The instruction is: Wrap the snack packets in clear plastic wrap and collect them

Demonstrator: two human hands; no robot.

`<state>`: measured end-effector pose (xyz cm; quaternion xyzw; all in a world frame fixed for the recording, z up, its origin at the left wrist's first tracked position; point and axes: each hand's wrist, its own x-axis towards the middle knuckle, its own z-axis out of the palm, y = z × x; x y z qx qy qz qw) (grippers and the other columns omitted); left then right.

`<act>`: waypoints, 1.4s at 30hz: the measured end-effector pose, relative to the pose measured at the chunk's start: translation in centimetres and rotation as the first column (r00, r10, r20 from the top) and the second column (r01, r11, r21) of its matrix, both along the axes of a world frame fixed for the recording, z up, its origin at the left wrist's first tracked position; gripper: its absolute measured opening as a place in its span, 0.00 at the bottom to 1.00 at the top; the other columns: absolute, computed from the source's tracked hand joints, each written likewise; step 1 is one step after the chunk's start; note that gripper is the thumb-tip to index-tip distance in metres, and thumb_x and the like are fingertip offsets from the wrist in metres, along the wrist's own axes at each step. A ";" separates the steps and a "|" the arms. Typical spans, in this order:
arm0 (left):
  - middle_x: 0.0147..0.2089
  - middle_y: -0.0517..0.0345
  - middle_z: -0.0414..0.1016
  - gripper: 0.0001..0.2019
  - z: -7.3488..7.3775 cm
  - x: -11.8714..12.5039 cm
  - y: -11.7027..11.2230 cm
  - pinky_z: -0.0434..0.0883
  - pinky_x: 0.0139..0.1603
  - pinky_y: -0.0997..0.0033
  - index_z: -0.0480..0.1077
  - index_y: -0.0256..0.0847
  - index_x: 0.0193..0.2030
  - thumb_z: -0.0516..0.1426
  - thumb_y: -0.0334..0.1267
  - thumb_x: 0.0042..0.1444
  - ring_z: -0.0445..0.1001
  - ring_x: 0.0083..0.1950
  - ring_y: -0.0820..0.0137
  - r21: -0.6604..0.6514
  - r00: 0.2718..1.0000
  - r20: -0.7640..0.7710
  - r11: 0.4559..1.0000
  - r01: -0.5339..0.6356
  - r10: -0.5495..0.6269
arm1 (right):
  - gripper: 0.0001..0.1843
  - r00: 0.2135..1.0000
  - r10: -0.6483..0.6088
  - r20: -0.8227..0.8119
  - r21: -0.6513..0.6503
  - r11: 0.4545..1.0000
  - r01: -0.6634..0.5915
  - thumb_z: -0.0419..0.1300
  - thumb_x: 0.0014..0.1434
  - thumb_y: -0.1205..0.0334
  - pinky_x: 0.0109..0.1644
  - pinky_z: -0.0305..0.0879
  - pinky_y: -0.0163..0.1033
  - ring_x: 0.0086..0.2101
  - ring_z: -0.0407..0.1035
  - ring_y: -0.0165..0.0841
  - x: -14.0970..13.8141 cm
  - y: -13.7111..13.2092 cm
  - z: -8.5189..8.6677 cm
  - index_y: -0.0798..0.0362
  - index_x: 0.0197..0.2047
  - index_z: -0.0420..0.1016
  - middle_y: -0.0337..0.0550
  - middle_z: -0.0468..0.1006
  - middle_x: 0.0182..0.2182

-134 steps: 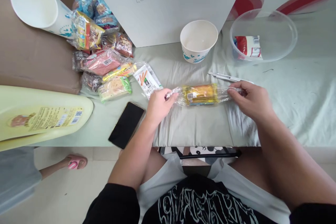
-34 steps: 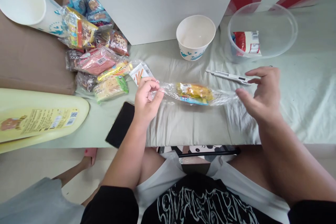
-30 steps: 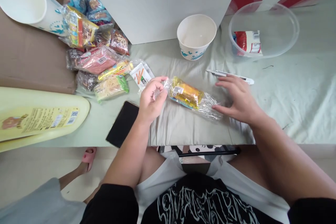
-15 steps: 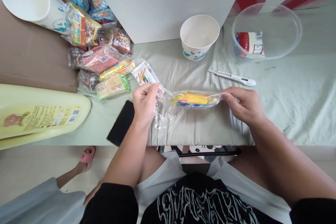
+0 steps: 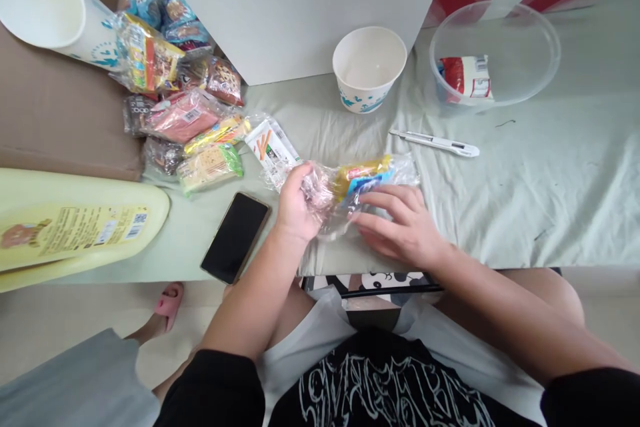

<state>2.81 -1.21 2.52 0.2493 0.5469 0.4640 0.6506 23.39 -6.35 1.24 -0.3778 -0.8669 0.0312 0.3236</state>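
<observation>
A yellow-and-blue packaged snack (image 5: pixel 363 175) lies with a crumpled clear plastic bag (image 5: pixel 404 169) around it, low over the cloth. My left hand (image 5: pixel 299 205) is closed on the bunched left end of that bag. Beside the snack, my right hand (image 5: pixel 407 223) has its fingers stretched out and apart, fingertips at the bag's near side. A white packet with a picture of orange sticks (image 5: pixel 270 145) rests just beyond my left hand. Above the snack stands a white paper bowl (image 5: pixel 370 57) with a blue pattern. A white utility knife (image 5: pixel 440 143) lies to its right.
Several wrapped snacks (image 5: pixel 190 117) are piled at the left by a paper bucket (image 5: pixel 97 37) on its side. A black phone (image 5: pixel 235 238) lies near the front edge. A clear plastic tub (image 5: pixel 530 90) holds a red-and-white packet (image 5: pixel 467 78). A yellow container (image 5: pixel 80 223) is far left.
My right hand has released the bag's right end and moved left and nearer, its fingers spreading. My left hand has gathered more plastic. The snack has tilted, showing more blue.
</observation>
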 end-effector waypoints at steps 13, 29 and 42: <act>0.18 0.66 0.55 0.22 0.6 1.2 -0.9 0.57 0.19 0.74 0.56 0.42 0.18 0.67 0.42 0.44 0.57 0.18 0.79 -0.027 0.971 0.179 0.986 0.165 -0.158 | 0.05 0.968 0.101 -0.230 -0.218 0.964 -0.152 0.57 0.64 0.64 0.34 0.60 0.41 0.28 0.67 0.32 -0.2 1.3 -0.3 0.48 0.43 0.74 0.36 0.72 0.25; 0.22 0.67 0.60 0.20 1.0 0.1 0.6 0.63 0.21 0.74 0.57 0.44 0.27 0.59 0.53 0.58 0.59 0.19 0.78 0.025 0.991 0.108 0.997 -0.078 0.075 | 0.12 0.905 0.218 -0.365 -0.795 0.433 -0.425 0.53 0.70 0.57 0.29 0.65 0.34 0.25 0.70 0.27 2.2 0.1 3.5 0.50 0.35 0.70 0.36 0.77 0.25; 0.21 0.64 0.61 0.06 1.4 -0.6 -0.6 0.54 0.25 0.72 0.72 0.39 0.29 0.54 0.33 0.45 0.56 0.23 0.76 0.102 0.766 -0.173 0.763 0.639 -0.619 | 0.30 0.979 0.064 0.193 -0.261 0.965 -0.012 0.63 0.56 0.65 0.71 0.45 0.71 0.72 0.49 0.57 2.0 2.8 -0.6 0.42 0.63 0.68 0.46 0.65 0.69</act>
